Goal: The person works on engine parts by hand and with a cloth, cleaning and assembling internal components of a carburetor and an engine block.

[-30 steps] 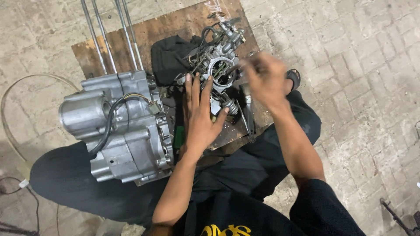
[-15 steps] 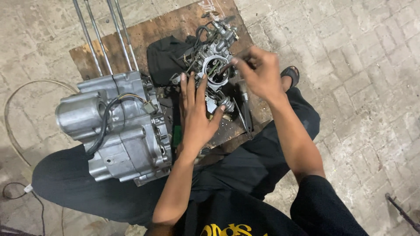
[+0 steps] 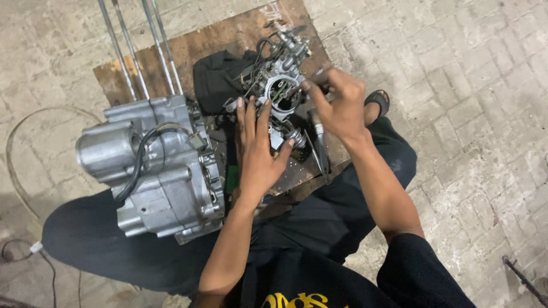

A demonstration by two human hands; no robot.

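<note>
Pale paving bricks cover the floor [image 3: 468, 85], and on them lies a worn wooden board [image 3: 228, 43] that carries the work. A small carburettor [image 3: 279, 91], grey metal with hoses and linkages on top, sits near the middle of the board, just in front of a black cloth [image 3: 217, 80].

Of the two hands, the left hand [image 3: 258, 145] lies flat and open, fingers spread, its fingertips touching the near side of the carburettor and its palm over the small parts below it. The right hand [image 3: 339, 108] is curled at the carburettor's right side, fingers pinched together on something thin at the body's edge; what it grips cannot be told.

Close to the left stands a large grey engine case [image 3: 154, 171] with a black cable [image 3: 140, 157] looping across it, crowding the left forearm. Four long metal studs [image 3: 142, 51] rise from its far end across the board. A slim tool [image 3: 319, 148] lies on the board below the right hand. A thin wire [image 3: 14, 171] curves over the floor at far left, and a sandalled foot [image 3: 378, 101] shows beyond the right hand.
</note>
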